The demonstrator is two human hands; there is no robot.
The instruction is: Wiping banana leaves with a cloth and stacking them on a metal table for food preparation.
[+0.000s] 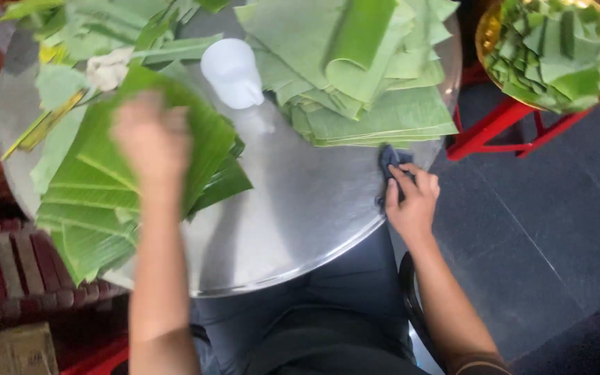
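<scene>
My left hand (151, 139) is blurred and hovers over a stack of ribbed banana leaf pieces (98, 201) on the left of a round metal tray table (300, 208); whether it grips a leaf I cannot tell. My right hand (411, 201) rests at the table's right rim, its fingers closed on a small dark blue cloth (389, 158). A white plastic cup (232, 73) lies tipped near the table's middle, between the two leaf stacks.
A taller pile of cut, folded leaf sheets (362, 76) fills the table's far right. Loose leaf scraps (78, 42) lie at the far left. A golden bowl of folded leaf pieces (557, 48) sits on a red stool (501, 125) to the right, over dark floor tiles.
</scene>
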